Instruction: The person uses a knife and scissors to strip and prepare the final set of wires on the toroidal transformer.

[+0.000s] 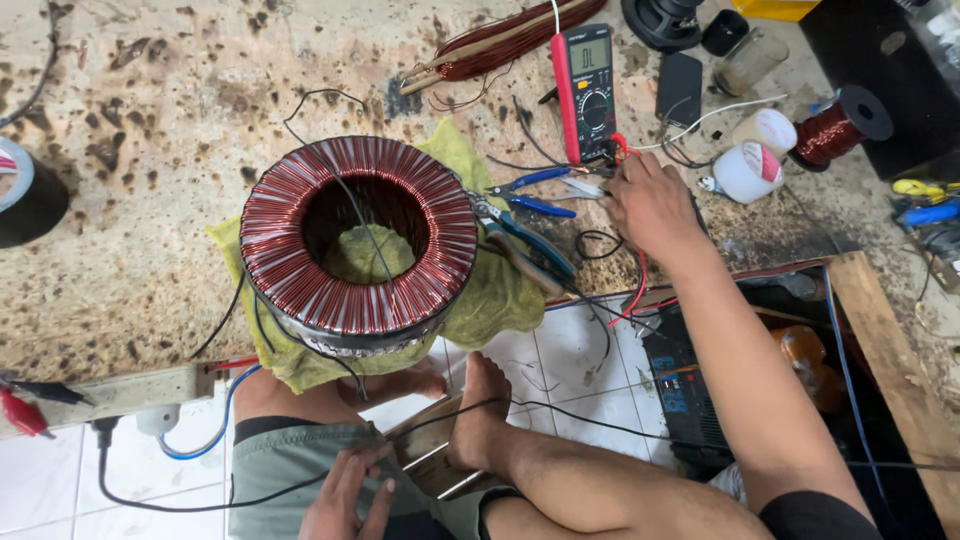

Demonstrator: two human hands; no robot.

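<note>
A large toroidal coil wound in reddish copper wire sits on a yellow-green cloth at the edge of a stained worktop. My right hand reaches over the worktop just below a red-and-grey multimeter, its fingertips closed on the red test lead that runs under the palm. My left hand rests on my grey shorts at the bottom, fingers apart, with a thin black wire passing by its fingertips. Blue-handled pliers lie between the coil and my right hand.
My bare feet rest on a metal piece over white floor tiles. Two white tape rolls, a copper wire spool, a long wound coil, a black tape roll and a wooden board surround the spot.
</note>
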